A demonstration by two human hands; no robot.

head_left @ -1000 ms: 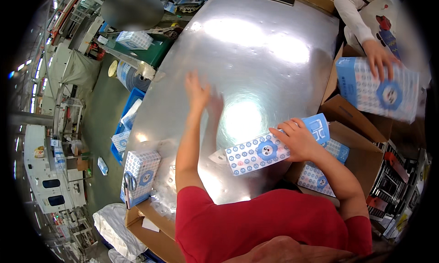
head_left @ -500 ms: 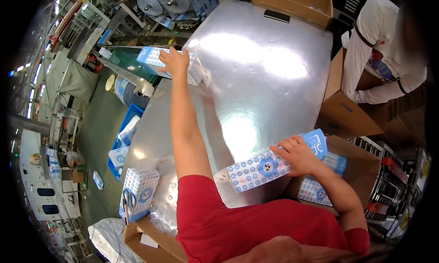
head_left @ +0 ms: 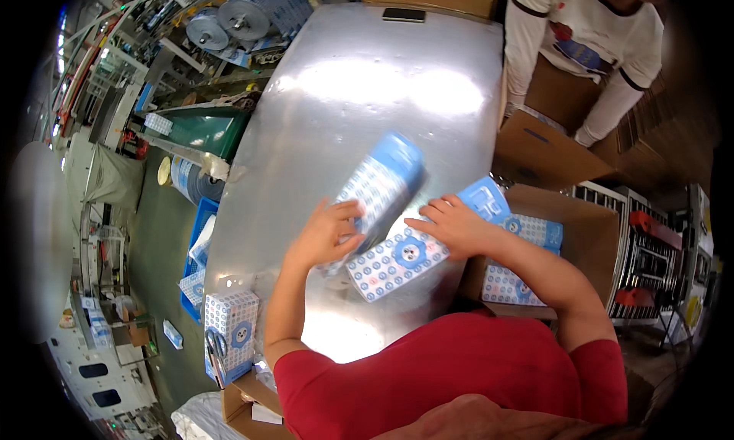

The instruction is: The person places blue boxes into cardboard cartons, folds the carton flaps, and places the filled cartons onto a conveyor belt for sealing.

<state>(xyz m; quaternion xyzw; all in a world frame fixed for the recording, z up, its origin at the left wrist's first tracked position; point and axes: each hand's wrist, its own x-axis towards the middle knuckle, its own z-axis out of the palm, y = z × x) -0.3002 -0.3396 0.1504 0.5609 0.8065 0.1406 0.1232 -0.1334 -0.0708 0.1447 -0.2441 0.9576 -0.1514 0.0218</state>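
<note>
1. the shiny sheet-metal counter [head_left: 344,103] fills the middle of the view, with a dark flat phone [head_left: 403,14] lying at its far edge.
2. an open brown cardboard carton [head_left: 589,233] stands at the counter's right side, with blue-and-white patterned boxes [head_left: 527,233] packed inside it. a second person in a white top bends over another carton [head_left: 543,153] beyond it.
3. a long blue-and-white patterned pack [head_left: 378,188] lies tilted on the counter, and a flat patterned box [head_left: 397,260] lies in front of it, close to the person's chest.
4. both look light and stiff, probably thin card with a smooth printed skin that could slide on the metal; the long edges look like the surest hold, and hard squeezing could dent them.
5. the left hand [head_left: 325,233] is curled round the pack's near end, fingers bent, forearm reaching up from the red sleeve.
6. the right hand [head_left: 459,226] lies spread and flat, pressing on the box's far end, gripping nothing.
</note>
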